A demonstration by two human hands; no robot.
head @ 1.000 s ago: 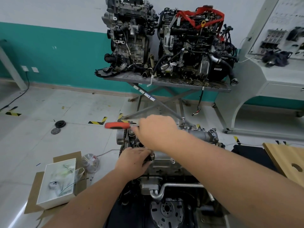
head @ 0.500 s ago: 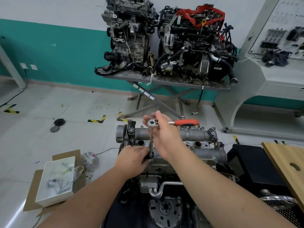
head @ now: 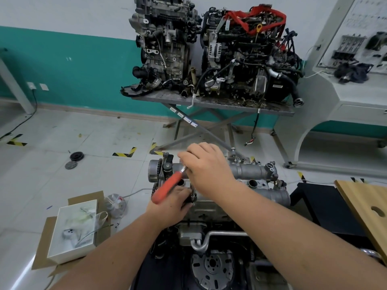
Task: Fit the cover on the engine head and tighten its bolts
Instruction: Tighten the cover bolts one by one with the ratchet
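The right hand (head: 206,165) is curling its fingers (head: 185,154) over the head of the red-handled ratchet wrench (head: 167,188), gripping it from above. The wrench's red handle is angling down toward the left, crossing over the left hand (head: 170,206). That left hand is sitting just below, its fingers wrapping around the slim steel extension bar (head: 193,193) where it is dropping onto the near edge of the grey cast-aluminium engine cover (head: 247,171). The cover is lying on top of the engine head (head: 207,208), directly under both hands, its tube-shaped body stretching away to the right. Whether the socket is seated on a bolt, I cannot tell; the fingers are hiding it. Left of the engine, on the floor, a white box (head: 73,229) is resting on flattened brown cardboard (head: 45,245). Beyond the engine, a grey metal counter (head: 209,102) is carrying two more complete engines (head: 209,51).
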